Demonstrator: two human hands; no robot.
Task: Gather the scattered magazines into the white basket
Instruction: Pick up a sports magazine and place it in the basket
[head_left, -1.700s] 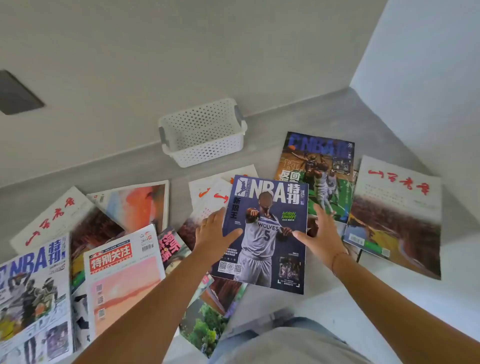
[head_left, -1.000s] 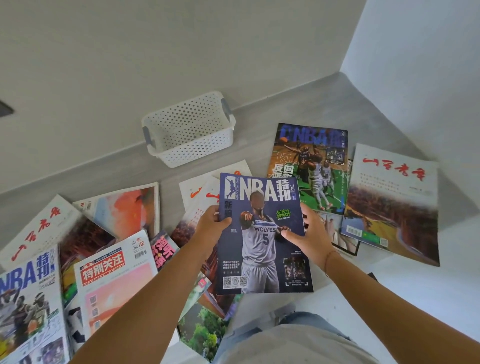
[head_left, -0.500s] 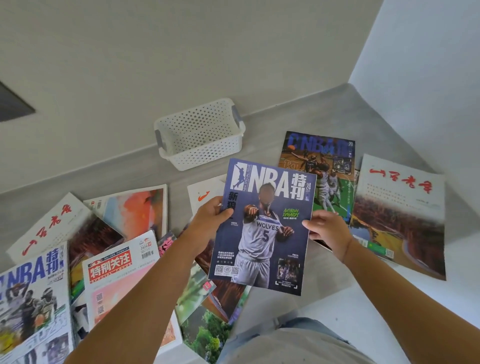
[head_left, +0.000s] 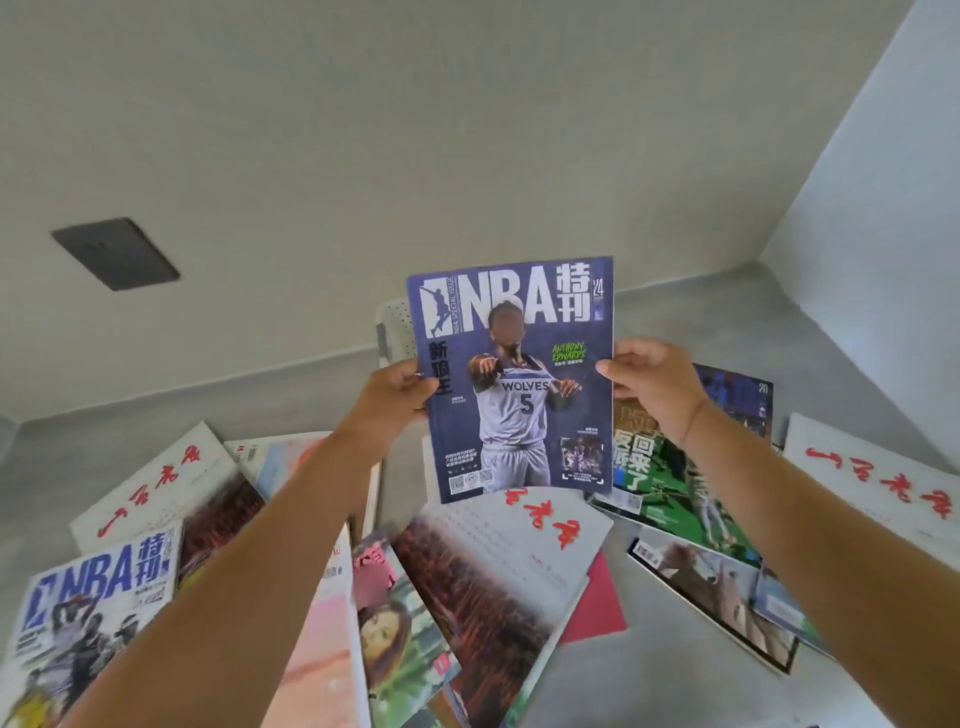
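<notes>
Fingers (head_left: 422, 387) pinch the magazine (head_left: 519, 415) at both side edges.

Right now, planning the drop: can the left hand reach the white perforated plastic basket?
Probably yes: the white perforated plastic basket shows just beyond the left hand, with nothing visible between them, though the blue NBA magazine it grips hides most of it.

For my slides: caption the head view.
Left hand and right hand hold a blue NBA magazine upright before the white perforated basket, over scattered magazines.
</notes>
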